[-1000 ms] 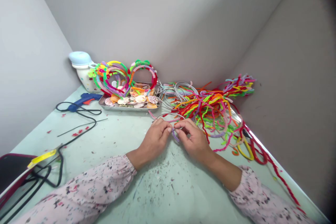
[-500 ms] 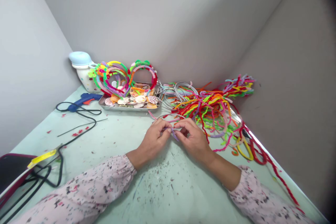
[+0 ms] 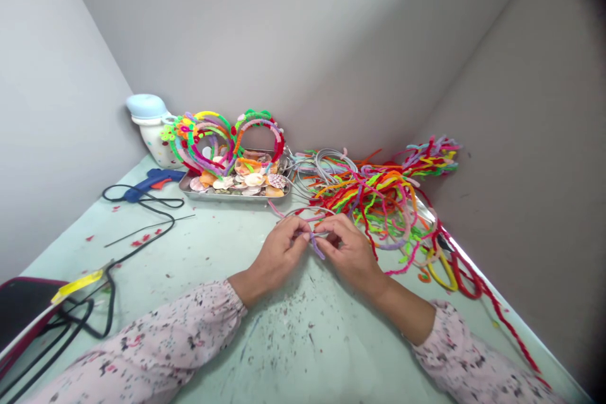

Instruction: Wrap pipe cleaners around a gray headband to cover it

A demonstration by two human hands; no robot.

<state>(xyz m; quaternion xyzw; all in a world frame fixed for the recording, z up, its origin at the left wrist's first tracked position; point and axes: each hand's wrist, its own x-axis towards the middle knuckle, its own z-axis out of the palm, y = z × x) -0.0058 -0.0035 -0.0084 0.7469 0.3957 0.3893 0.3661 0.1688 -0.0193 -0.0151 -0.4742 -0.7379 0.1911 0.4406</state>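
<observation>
Between my fingertips runs a short purple pipe cleaner (image 3: 317,249), its loose end hanging down toward me. My left hand (image 3: 283,247) is closed, thumb and forefinger pinching at the pipe cleaner's left side. Facing it, my right hand (image 3: 349,249) is closed in a pinch around a thin grey wire hoop (image 3: 310,209), which arcs up behind both hands. Pink fuzzy wrapping shows on part of the hoop behind my fingers. How the pipe cleaner is wound on the wire is hidden by my fingertips.
A metal tray (image 3: 231,197) of seashells bears several fuzzy headbands (image 3: 203,170). Left are a blue glue gun (image 3: 154,183), its black cable and a white bottle (image 3: 158,142). Right lies a heap of colourful pipe cleaners (image 3: 379,189), with grey wire coils (image 3: 331,164) and scissors (image 3: 442,270).
The purple pipe cleaner's free end has swung slightly down and right and shows more clearly. Both hands stay almost where they were.
</observation>
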